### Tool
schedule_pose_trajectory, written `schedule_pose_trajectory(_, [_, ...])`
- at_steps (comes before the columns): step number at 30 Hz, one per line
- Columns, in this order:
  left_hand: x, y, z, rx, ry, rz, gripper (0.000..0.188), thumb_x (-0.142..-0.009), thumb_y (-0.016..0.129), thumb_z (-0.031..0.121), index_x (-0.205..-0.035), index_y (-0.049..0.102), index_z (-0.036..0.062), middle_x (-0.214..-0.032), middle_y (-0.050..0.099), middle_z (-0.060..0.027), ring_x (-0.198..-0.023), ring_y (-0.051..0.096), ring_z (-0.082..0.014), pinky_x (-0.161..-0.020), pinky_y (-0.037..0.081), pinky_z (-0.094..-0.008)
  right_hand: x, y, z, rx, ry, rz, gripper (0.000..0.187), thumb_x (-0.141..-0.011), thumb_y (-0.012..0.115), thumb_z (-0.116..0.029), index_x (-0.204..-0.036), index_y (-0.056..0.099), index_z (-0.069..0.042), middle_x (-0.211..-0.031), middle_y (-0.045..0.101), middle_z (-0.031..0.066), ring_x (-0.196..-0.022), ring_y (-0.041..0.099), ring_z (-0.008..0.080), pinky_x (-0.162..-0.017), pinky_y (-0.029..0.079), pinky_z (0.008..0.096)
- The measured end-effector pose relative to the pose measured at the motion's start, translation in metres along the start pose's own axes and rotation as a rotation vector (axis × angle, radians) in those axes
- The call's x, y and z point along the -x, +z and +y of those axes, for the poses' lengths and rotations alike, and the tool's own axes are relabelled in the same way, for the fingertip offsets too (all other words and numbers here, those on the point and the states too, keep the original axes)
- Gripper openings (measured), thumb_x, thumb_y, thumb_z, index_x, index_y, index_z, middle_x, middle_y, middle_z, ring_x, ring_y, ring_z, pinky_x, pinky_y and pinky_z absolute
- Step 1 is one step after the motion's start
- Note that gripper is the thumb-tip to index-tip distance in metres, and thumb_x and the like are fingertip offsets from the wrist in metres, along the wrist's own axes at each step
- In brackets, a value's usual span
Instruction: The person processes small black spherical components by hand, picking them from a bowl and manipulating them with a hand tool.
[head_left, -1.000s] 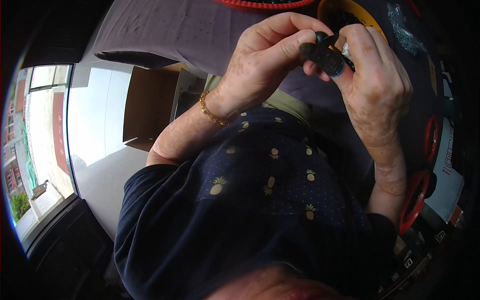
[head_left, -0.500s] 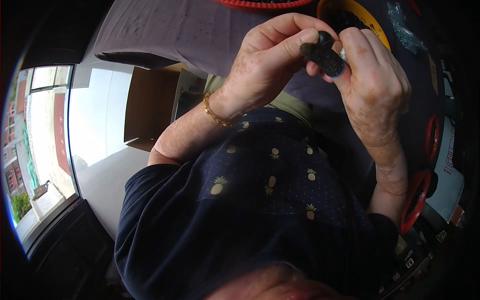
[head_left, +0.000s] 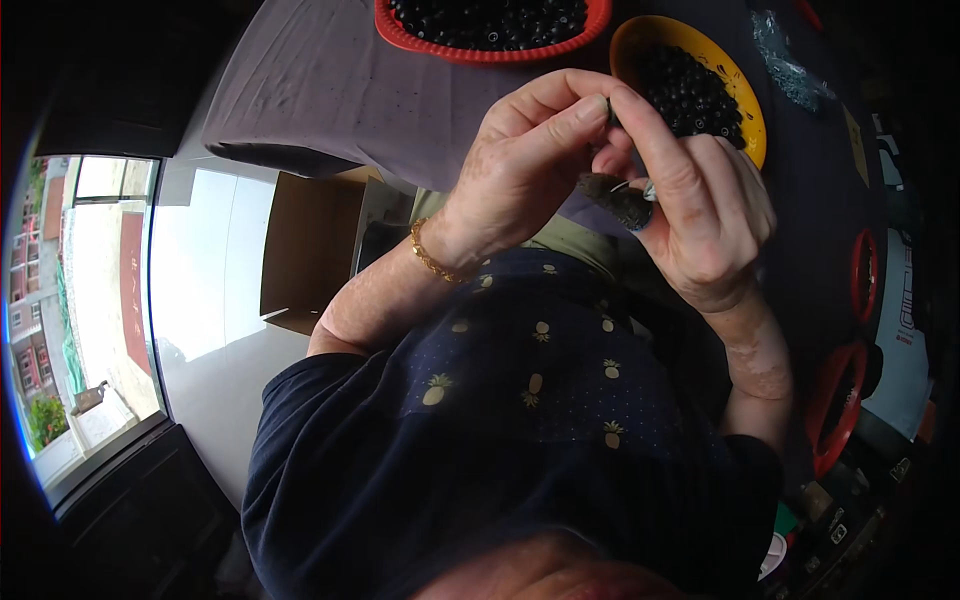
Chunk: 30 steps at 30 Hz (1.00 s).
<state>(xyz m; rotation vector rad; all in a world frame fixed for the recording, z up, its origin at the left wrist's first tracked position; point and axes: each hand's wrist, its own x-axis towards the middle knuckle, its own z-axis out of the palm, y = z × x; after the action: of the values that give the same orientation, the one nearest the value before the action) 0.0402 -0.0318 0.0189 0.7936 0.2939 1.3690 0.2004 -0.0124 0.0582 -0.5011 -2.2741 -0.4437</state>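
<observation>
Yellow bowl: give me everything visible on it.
The yellow bowl is orange-yellow, shallow-looking, with a smooth plastic-looking rim; it appears oval, though the fisheye may stretch it. It sits open side up on the dark purplish cloth, right of the red basket. Many small, rounded, shiny black pieces lie heaped inside, with dark bits on its right inner wall. The right hand overlaps its near edge in view; whether they touch can't be told. Its underside is hidden.

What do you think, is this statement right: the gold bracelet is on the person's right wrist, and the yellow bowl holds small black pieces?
Not quite: the head view shows the gold bracelet on the left wrist. The yellow bowl does hold small black pieces.
</observation>
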Motion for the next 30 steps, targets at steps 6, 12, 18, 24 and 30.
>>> schedule_pose_trajectory(6, [-0.010,0.000,-0.009,-0.034,-0.030,0.037,0.026,-0.091,0.051,0.022,-0.107,0.054,0.0010,-0.086,0.055,-0.0006,-0.067,0.044,-0.0072,-0.064,0.041,-0.0219,0.011,0.003,0.005,-0.107,0.197,0.103,0.051,-0.061,0.068,0.000,-0.111,0.062,-0.008,-0.062,0.045,-0.0017,-0.052,0.049,0.0116,-0.046,0.042,0.0262])
schedule_pose_trajectory(12, [-0.028,-0.017,-0.022,-0.012,-0.011,-0.072,0.025,-0.092,0.049,0.019,-0.106,0.054,-0.0010,-0.084,0.055,-0.0027,-0.068,0.046,-0.0097,-0.070,0.045,-0.0308,0.046,-0.005,0.023,-0.177,0.626,0.019,0.040,-0.080,0.063,-0.009,-0.118,0.051,-0.004,-0.090,0.059,0.0098,-0.080,0.062,0.0216,-0.065,0.050,0.0306])
schedule_pose_trajectory(18, [-0.061,-0.020,-0.039,-0.248,-0.110,-0.059,0.027,-0.092,0.051,0.017,-0.111,0.055,-0.0015,-0.085,0.058,-0.0030,-0.076,0.054,-0.0092,-0.074,0.049,-0.0291,0.077,-0.012,0.036,-0.156,0.748,-0.043,0.028,-0.087,0.051,-0.002,-0.115,0.051,-0.004,-0.097,0.060,0.0140,-0.092,0.061,0.0266,-0.078,0.050,0.0335])
schedule_pose_trajectory(24, [-0.123,-0.033,-0.071,-1.320,-0.002,-0.215,0.023,-0.086,0.057,0.012,-0.105,0.061,0.0012,-0.089,0.064,-0.0088,-0.078,0.063,-0.0142,-0.073,0.051,-0.0264,0.078,-0.022,0.034,-0.266,0.921,-0.013,0.028,-0.092,0.040,-0.003,-0.118,0.049,-0.002,-0.113,0.056,0.0142,-0.109,0.054,0.0280,-0.090,0.045,0.0365])
schedule_pose_trajectory(30, [-0.110,-0.037,-0.030,-1.687,0.396,-0.243,0.020,-0.078,0.060,0.008,-0.097,0.064,0.0025,-0.090,0.062,-0.0102,-0.084,0.059,-0.0267,-0.073,0.050,-0.0366,0.089,-0.021,0.035,-0.324,0.922,-0.061,0.031,-0.092,0.038,-0.001,-0.121,0.047,-0.004,-0.117,0.054,0.0157,-0.114,0.051,0.0294,-0.094,0.043,0.0370])
